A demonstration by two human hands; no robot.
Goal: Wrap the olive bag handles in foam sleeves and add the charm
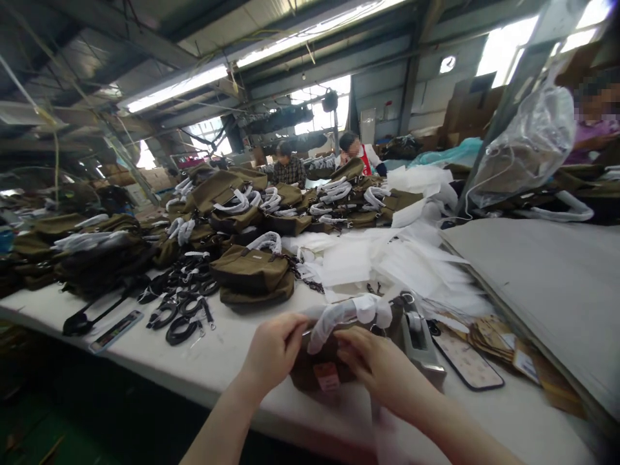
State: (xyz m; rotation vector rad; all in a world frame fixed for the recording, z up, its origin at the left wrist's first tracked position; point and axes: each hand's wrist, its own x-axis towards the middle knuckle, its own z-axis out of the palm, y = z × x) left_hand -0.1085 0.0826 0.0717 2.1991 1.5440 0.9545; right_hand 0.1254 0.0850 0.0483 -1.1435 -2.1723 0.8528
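From my end I count one blue-edged phone lying left, then coiled black straps, too tangled to number. My left hand pinches one brown handbag, at the bench's front edge, by its zippered top; my right hand touches it, grip unclear. Rightward: one tape dispenser, one patterned phone.

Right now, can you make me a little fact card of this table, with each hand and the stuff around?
Left hand: pinching the brown bag at its zipped edge
Right hand: at the bag's front, beside its white-wrapped handle
On the bag: orange-pink tag
Right side: phone
Left side: coiled black straps
Behind: white sheets, olive bags
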